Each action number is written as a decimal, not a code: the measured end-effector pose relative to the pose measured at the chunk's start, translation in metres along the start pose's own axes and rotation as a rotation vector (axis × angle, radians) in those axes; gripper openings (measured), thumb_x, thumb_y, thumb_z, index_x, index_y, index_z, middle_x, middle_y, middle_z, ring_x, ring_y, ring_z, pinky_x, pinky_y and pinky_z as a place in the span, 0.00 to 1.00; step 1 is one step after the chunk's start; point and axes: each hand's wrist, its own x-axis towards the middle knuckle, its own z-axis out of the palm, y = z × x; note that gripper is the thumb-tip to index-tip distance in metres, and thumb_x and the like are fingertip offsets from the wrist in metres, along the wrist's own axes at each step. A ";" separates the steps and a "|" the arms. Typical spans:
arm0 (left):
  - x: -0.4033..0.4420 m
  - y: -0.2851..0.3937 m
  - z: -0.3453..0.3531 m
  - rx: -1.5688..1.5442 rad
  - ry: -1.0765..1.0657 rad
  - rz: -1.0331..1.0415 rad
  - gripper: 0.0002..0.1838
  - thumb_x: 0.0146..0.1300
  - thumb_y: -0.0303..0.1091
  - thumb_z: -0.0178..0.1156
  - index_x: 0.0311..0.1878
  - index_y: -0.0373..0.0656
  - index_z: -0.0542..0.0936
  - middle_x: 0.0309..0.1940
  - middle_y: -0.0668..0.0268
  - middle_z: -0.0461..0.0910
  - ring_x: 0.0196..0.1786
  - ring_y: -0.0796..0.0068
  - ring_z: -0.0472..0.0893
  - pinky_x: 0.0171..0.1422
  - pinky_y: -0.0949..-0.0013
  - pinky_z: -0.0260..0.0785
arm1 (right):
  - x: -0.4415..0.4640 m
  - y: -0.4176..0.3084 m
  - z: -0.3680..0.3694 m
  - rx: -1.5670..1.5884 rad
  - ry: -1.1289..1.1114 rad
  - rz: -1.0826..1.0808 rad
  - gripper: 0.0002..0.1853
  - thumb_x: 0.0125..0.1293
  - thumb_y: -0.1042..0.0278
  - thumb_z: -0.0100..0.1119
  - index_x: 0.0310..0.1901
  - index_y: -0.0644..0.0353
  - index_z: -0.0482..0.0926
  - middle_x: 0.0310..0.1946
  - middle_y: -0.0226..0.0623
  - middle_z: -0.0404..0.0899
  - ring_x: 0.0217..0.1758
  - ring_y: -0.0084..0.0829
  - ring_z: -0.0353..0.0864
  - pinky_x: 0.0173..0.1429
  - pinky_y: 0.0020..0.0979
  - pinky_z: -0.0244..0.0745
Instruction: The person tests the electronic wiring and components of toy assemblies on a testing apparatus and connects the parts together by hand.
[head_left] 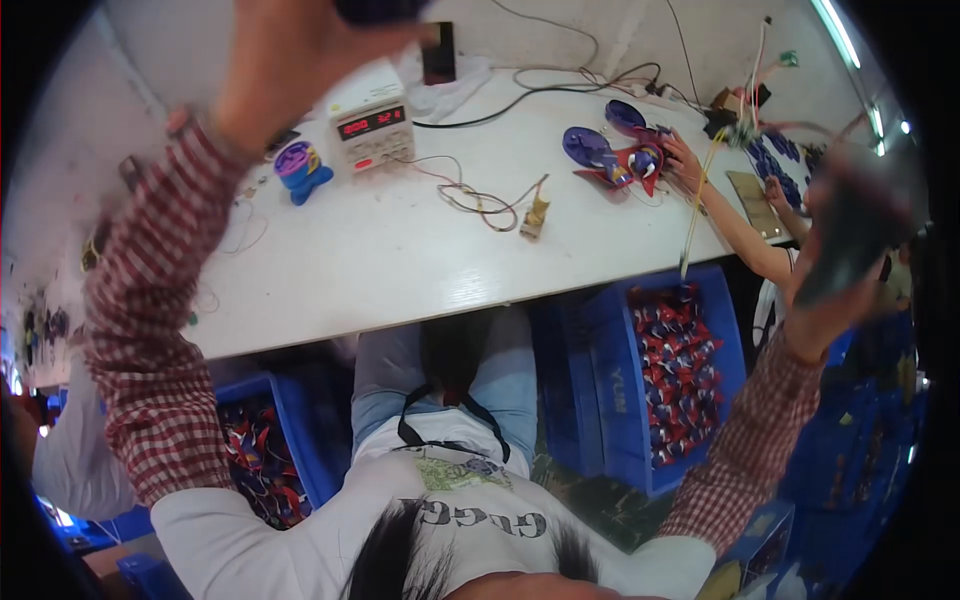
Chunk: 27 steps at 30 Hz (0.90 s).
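Note:
My left hand (290, 65) is raised at the top left, its thumb stretched right, with a dark purple object (380, 8) between thumb and fingers; the top edge cuts off both. At the far right, my right hand (835, 318) is blurred and wrapped round the base of a dark object with a reddish edge (855, 235). Below my left hand, a blue and purple round piece (298, 172) stands beside a power supply (370, 125) with a red lit display. Both my arms wear red checked sleeves.
A white table (400, 265) carries loose wires (480, 200), a small yellowish part (535, 217) and a phone (438, 55). Another person's hand (683, 163) touches a red and purple toy (635, 160). Blue bins (615, 390) of red-blue parts flank my legs; cables hang right.

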 end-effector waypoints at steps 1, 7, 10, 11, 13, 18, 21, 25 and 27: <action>-0.026 0.005 -0.006 -0.061 0.028 0.035 0.54 0.33 0.40 0.80 0.69 0.51 0.64 0.59 0.54 0.64 0.59 0.53 0.65 0.62 0.57 0.63 | -0.006 -0.010 0.010 0.015 -0.003 -0.017 0.24 0.69 0.70 0.52 0.65 0.61 0.64 0.46 0.43 0.76 0.49 0.32 0.76 0.54 0.32 0.74; -0.217 0.030 0.023 -0.098 -0.437 -0.348 0.56 0.31 0.45 0.76 0.70 0.56 0.62 0.62 0.51 0.59 0.59 0.51 0.63 0.64 0.51 0.55 | -0.057 -0.068 0.102 0.644 -0.154 0.208 0.37 0.60 0.54 0.61 0.66 0.61 0.58 0.52 0.51 0.74 0.50 0.40 0.78 0.62 0.41 0.72; -0.256 0.034 0.036 -0.042 -0.598 -0.497 0.55 0.34 0.49 0.75 0.70 0.54 0.62 0.62 0.49 0.59 0.60 0.50 0.63 0.65 0.51 0.55 | -0.082 -0.059 0.130 0.691 -0.333 0.241 0.59 0.34 0.50 0.81 0.67 0.61 0.54 0.52 0.54 0.74 0.47 0.41 0.79 0.58 0.40 0.74; -0.262 0.034 0.040 -0.016 -0.675 -0.548 0.54 0.35 0.50 0.74 0.71 0.53 0.62 0.62 0.48 0.59 0.60 0.49 0.63 0.65 0.51 0.55 | -0.084 -0.060 0.138 0.694 -0.352 0.246 0.59 0.34 0.50 0.81 0.67 0.61 0.54 0.52 0.54 0.74 0.47 0.41 0.79 0.58 0.40 0.74; -0.273 0.031 0.048 0.031 -0.828 -0.640 0.54 0.38 0.54 0.74 0.71 0.51 0.61 0.62 0.47 0.59 0.61 0.47 0.63 0.65 0.52 0.57 | -0.083 -0.068 0.156 0.790 -0.549 0.160 0.57 0.33 0.58 0.82 0.66 0.62 0.58 0.51 0.53 0.75 0.47 0.39 0.78 0.54 0.36 0.75; -0.302 0.013 0.074 -0.220 -0.686 -0.722 0.50 0.44 0.59 0.71 0.70 0.49 0.64 0.63 0.44 0.58 0.61 0.46 0.63 0.64 0.50 0.59 | -0.074 -0.078 0.197 0.634 -0.846 0.103 0.51 0.32 0.56 0.85 0.60 0.64 0.66 0.48 0.48 0.78 0.45 0.36 0.77 0.50 0.35 0.74; -0.310 -0.001 0.056 -0.152 -0.616 -0.683 0.46 0.48 0.58 0.70 0.67 0.44 0.67 0.63 0.45 0.60 0.57 0.53 0.67 0.60 0.52 0.62 | -0.078 -0.083 0.232 0.586 -0.898 0.276 0.47 0.33 0.59 0.84 0.57 0.63 0.68 0.47 0.43 0.78 0.45 0.35 0.76 0.52 0.35 0.72; -0.278 0.021 -0.040 -1.164 -0.250 -1.317 0.40 0.52 0.49 0.71 0.63 0.37 0.68 0.64 0.52 0.61 0.56 0.58 0.72 0.57 0.63 0.67 | -0.063 -0.077 0.288 0.039 -0.832 -0.375 0.34 0.42 0.58 0.75 0.52 0.60 0.72 0.44 0.37 0.77 0.40 0.36 0.75 0.55 0.38 0.63; -0.269 0.036 -0.080 -1.093 -0.301 -0.998 0.40 0.53 0.44 0.71 0.65 0.37 0.65 0.62 0.52 0.63 0.55 0.59 0.72 0.58 0.64 0.67 | -0.043 -0.073 0.311 -0.034 -0.925 -0.388 0.32 0.43 0.55 0.74 0.49 0.60 0.73 0.45 0.38 0.77 0.40 0.36 0.75 0.56 0.39 0.62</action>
